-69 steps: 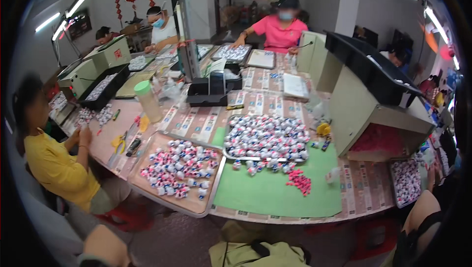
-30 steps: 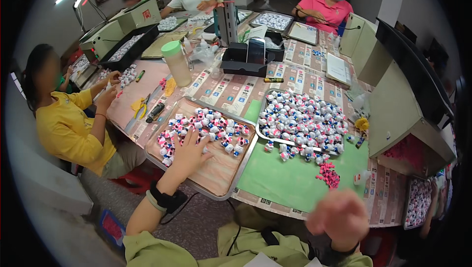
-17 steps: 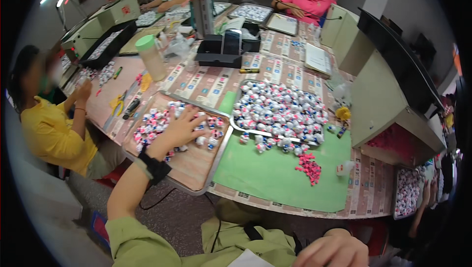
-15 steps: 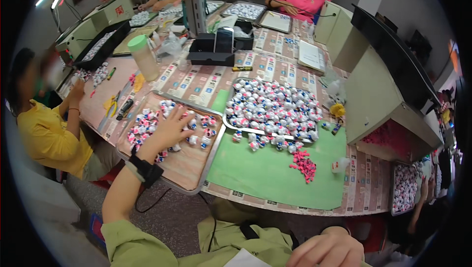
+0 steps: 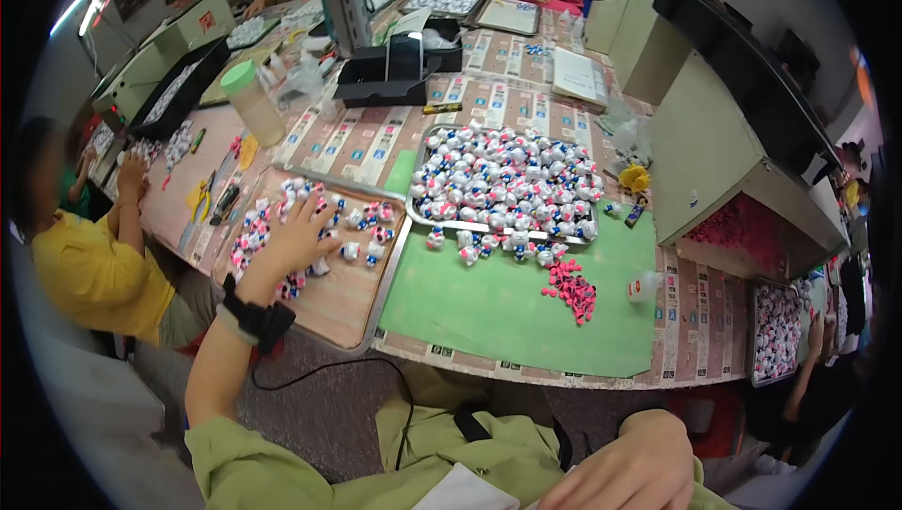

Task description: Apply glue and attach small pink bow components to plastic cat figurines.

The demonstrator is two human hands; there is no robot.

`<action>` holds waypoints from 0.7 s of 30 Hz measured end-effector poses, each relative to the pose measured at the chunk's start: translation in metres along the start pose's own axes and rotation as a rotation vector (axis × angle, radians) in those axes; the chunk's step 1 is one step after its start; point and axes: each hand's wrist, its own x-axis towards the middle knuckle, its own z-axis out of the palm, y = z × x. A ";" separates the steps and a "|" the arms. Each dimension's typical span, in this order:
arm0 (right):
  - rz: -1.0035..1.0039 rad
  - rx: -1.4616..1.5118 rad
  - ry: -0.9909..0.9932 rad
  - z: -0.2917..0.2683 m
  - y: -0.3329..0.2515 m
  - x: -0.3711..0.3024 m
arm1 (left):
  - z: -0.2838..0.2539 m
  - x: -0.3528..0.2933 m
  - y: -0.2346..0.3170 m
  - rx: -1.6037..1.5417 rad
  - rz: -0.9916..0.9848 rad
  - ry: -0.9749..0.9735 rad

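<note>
My left hand (image 5: pixel 299 239) reaches into a shallow metal tray (image 5: pixel 376 308) with a brownish lining. Its fingers are spread over small white, pink and blue figurines (image 5: pixel 252 239), and the palm hides some of them. More figurines stand apart beside my fingertips. Low at the right, close to my body, is my right hand (image 5: pixel 628 465), back upward; the lower edge cuts off its fingers. Beyond a green mat (image 5: pixel 451 317), a second metal tray (image 5: pixel 413 186) holds a heap of similar figurines (image 5: pixel 507 177). Along its near side sit several loose ones, with small pink pieces (image 5: pixel 573 294) nearby.
A small white bottle (image 5: pixel 645 286) stands at the mat's right. Farther off are a lidded jar (image 5: pixel 254 106), yellow-handled pliers (image 5: pixel 202 200), a black box (image 5: pixel 381 83) and a pale cabinet (image 5: pixel 733 172). A person in yellow (image 5: pixel 99 275) sits at left; others work around the table.
The whole view has shifted, so the table appears higher and slightly left. My left hand stays spread over the figurines. My right hand has turned, its fingers now running past the lower edge.
</note>
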 end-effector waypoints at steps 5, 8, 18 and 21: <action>0.062 -0.131 -0.122 -0.034 -0.034 -0.003 | -0.061 -0.026 0.046 -0.499 0.298 0.117; 0.031 -0.073 -0.031 -0.030 -0.046 -0.007 | -0.121 -0.087 0.091 -1.020 0.567 0.186; -0.100 0.151 0.095 0.012 -0.051 0.009 | -0.161 -0.145 0.161 -1.843 1.916 -0.275; -0.134 0.094 -0.037 0.014 -0.047 0.007 | -0.155 -0.150 0.169 -1.767 1.989 -0.375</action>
